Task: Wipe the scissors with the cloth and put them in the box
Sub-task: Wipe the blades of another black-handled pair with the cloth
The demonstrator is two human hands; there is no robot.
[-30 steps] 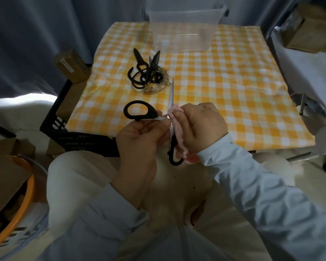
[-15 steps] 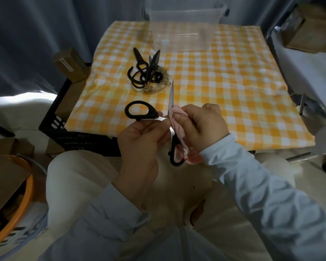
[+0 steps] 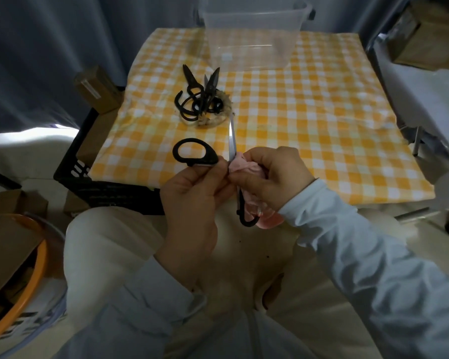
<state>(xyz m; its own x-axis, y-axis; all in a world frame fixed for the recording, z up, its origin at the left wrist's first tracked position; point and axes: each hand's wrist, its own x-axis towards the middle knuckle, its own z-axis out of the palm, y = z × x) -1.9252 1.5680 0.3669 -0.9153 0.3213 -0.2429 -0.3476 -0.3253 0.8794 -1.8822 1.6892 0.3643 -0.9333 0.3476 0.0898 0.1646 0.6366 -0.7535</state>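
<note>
At the far left, low down, is an orange ring (image 3: 38,265) with brown cardboard inside it. Next to it a black crate (image 3: 94,182) stands under the left edge of the table (image 3: 322,125). The table has a yellow and white checked cover.

Near the left edge of the table, toward the far side, lies a pile of black scissors (image 3: 201,99). They rest on a small pale ring and their tips point away from the person.

Just past the near edge of the table, the person holds one pair of scissors (image 3: 210,158) up in the air. They are spread open. One black handle loop sticks out to the left, and the other handle hangs down below the hands. A shiny blade points up over the near edge.

The left hand (image 3: 192,195) pinches the scissors near the middle, with finger and thumb curled tight. The pink cloth (image 3: 244,165) is bunched round the blade, touching it. The right hand (image 3: 276,177) grips the cloth, fingers curled round it.

The clear plastic box (image 3: 254,40) stands at the far edge of the table, well apart from the hands. A brown cardboard box (image 3: 425,42) sits off to the right.
</note>
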